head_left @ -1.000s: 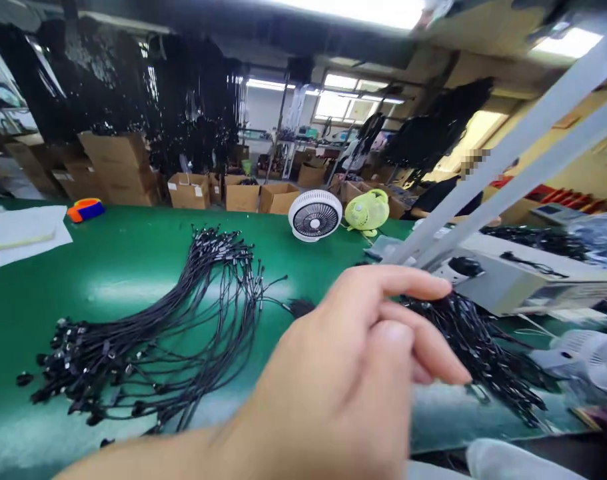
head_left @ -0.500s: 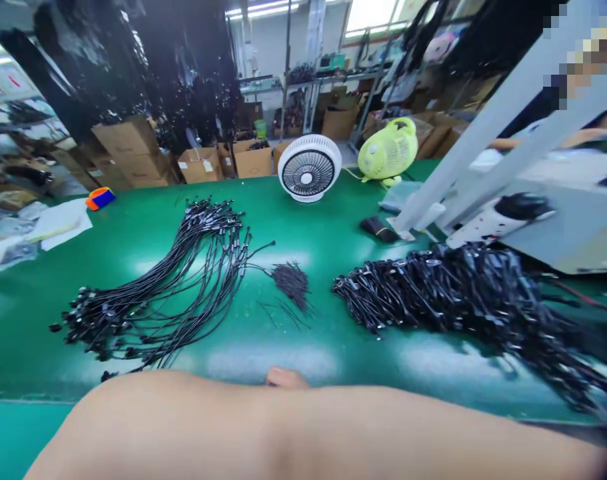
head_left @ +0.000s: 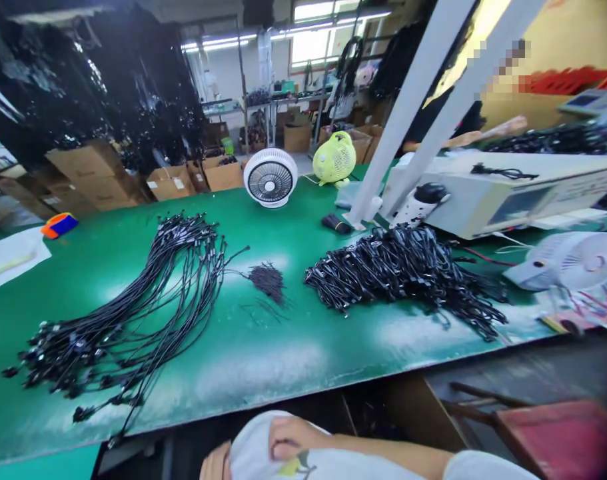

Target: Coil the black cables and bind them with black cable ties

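Note:
At the bottom edge, my right hand [head_left: 297, 437] rests on white cloth [head_left: 256, 440] with a yellow printed motif. Its fingers are curled, and whatever may be inside them is hidden. Lower left of it, only part of my left hand [head_left: 216, 464] shows; its fingers lie flat against the side of the cloth. Both hands are below the table's front edge, apart from the goods. Nearest on the green table [head_left: 263, 353] are a long spread bundle of black cables [head_left: 148, 280], a small pile of short thin black pieces [head_left: 267, 281] and a heap of coiled black cables [head_left: 383, 267].
A white fan [head_left: 270, 179] and a lime-green fan [head_left: 334, 159] stand at the back. White posts [head_left: 408, 107] rise before a beige machine [head_left: 463, 197]. Another white fan [head_left: 578, 260] is at right, with a red stool [head_left: 563, 437] below. An orange-blue tape roll [head_left: 59, 225] lies at left.
The view has swung right and lower, so the machine, the right-hand fan and the stool now show. The bare arm that filled the bottom has drawn back, and my hands appear on the cloth.

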The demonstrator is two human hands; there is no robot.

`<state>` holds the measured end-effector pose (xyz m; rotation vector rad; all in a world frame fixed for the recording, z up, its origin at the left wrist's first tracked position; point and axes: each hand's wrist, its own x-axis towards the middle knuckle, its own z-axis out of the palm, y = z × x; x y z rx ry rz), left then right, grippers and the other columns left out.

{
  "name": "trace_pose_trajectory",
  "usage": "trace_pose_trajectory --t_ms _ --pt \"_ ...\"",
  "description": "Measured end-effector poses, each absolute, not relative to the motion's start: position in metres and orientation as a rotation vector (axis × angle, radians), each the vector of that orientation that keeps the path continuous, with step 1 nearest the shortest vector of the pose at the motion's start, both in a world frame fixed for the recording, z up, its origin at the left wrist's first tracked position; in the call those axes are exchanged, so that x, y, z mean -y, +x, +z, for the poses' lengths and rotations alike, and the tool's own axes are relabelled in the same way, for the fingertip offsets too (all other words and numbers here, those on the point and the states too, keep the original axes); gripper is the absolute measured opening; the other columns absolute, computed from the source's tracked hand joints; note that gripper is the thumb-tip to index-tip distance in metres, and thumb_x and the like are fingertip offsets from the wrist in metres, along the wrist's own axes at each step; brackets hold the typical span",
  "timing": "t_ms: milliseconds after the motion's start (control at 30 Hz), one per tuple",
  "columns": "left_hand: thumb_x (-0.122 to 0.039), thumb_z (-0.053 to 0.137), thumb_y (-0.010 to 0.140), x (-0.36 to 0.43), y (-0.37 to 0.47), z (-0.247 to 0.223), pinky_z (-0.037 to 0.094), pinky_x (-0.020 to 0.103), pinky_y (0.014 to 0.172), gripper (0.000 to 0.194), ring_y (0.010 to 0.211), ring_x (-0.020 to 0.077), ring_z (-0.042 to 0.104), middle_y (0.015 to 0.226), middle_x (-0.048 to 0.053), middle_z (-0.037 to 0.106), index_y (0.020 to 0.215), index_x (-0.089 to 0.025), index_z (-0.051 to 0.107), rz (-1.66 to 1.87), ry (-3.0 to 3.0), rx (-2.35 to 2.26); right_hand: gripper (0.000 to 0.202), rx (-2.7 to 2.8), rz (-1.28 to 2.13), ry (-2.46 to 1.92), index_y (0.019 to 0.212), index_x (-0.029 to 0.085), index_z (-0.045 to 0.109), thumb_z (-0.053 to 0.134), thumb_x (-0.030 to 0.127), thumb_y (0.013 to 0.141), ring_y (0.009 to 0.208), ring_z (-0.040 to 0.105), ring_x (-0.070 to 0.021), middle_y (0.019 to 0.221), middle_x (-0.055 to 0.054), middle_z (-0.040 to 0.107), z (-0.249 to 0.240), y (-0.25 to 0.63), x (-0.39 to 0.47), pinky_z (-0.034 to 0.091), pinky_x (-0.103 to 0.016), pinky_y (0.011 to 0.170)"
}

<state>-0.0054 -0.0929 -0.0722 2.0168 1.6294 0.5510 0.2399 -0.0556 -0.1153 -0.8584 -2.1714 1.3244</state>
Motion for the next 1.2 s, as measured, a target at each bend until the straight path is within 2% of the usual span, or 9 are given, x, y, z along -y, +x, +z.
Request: trace_pose_trajectory --t_ms 100,233,367,500,633,733,867,1033,1200 --pt "-0.014 0.043 0.082 0.102 -0.007 -0.096 0.057 0.039 0.083 0.036 0.089 0.0253 0.069 0.095 0.009 0.074 0.098 -0.026 0.073 0.265 1.998 -1.538 0.036 2.17 1.417 -0.912 0.093 0.024 0.069 0.046 0.051 0.092 0.1 0.065 -0.0214 0.098 -0.008 0.069 -0.129 0.238 0.069 0.051 -0.036 0.091" --pt "-0.013 0.043 0.082 0.097 -0.018 -0.106 0.05 0.039 0.096 0.039 0.1 0.0249 0.065 0.105 0.009 0.073 0.106 -0.023 0.071 0.259 1.942 -1.451 0.043 2.228 1.469 -0.98 0.101 0.014 0.068 0.035 0.041 0.097 0.101 0.061 -0.0227 0.104 -0.015 0.066 -0.126 0.22 0.064 0.048 -0.041 0.093" --pt "-0.015 0.034 0.092 0.085 -0.039 -0.07 0.048 0.038 0.097 0.042 0.106 0.0232 0.063 0.112 0.01 0.07 0.117 -0.021 0.067 0.532 2.046 -1.4 0.03 2.316 1.517 -0.868 0.105 0.018 0.068 0.043 0.031 0.095 0.095 0.062 -0.0189 0.103 -0.01 0.066 -0.088 0.201 0.049 0.048 -0.035 0.09" --pt "-0.02 0.038 0.096 0.043 -0.086 -0.028 0.048 0.039 0.096 0.035 0.106 0.0251 0.062 0.113 0.012 0.068 0.122 -0.019 0.062 0.855 2.181 -1.763 0.029 2.385 1.521 -0.637 0.105 0.02 0.068 0.041 0.03 0.097 0.093 0.063 -0.0154 0.101 -0.006 0.068 -0.04 0.178 0.011 0.048 -0.029 0.088" --pt "-0.029 0.048 0.095 -0.011 -0.138 -0.025 0.049 0.045 0.091 0.038 0.106 0.0318 0.058 0.117 0.019 0.062 0.128 -0.011 0.054 0.484 2.197 -2.229 0.031 2.45 1.285 -0.693 0.104 0.018 0.067 0.038 0.03 0.099 0.094 0.063 -0.0171 0.101 -0.008 0.068 -0.017 0.143 -0.047 0.048 -0.031 0.089" --pt "-0.022 0.05 0.092 -0.031 -0.155 -0.037 0.051 0.042 0.082 0.027 0.096 0.0304 0.06 0.108 0.017 0.064 0.114 -0.012 0.061 0.336 2.213 -2.258 0.028 2.535 1.144 -0.669 0.105 0.018 0.066 0.04 0.028 0.099 0.095 0.063 -0.0172 0.103 -0.008 0.068 -0.013 0.116 -0.082 0.049 -0.032 0.089" --pt "-0.017 0.045 0.094 -0.031 -0.152 -0.044 0.05 0.034 0.078 0.021 0.092 0.0245 0.062 0.105 0.013 0.064 0.104 -0.015 0.063 0.339 2.267 -2.195 0.026 2.676 0.848 -0.627 0.109 0.017 0.064 0.041 0.024 0.098 0.095 0.062 -0.0182 0.104 -0.009 0.066 -0.009 0.085 -0.107 0.05 -0.033 0.085" --pt "-0.024 0.037 0.1 -0.03 -0.146 -0.013 0.047 0.031 0.07 0.027 0.085 0.0223 0.063 0.103 0.012 0.065 0.107 -0.014 0.061 0.371 2.356 -2.177 0.038 2.722 0.516 -0.615 0.133 0.017 0.05 0.048 0.021 0.095 0.106 0.056 -0.0215 0.128 -0.014 0.056 -0.001 0.038 -0.127 0.049 -0.038 0.09" --pt "-0.024 0.041 0.1 -0.033 -0.146 0.025 0.046 0.033 0.077 0.022 0.087 0.0227 0.063 0.099 0.01 0.068 0.1 -0.015 0.061 0.454 2.551 -2.081 0.03 2.873 0.551 -0.676 0.12 0.012 0.061 0.045 0.015 0.095 0.108 0.055 -0.0248 0.119 -0.019 0.06 0.002 0.013 -0.17 0.046 -0.045 0.094"
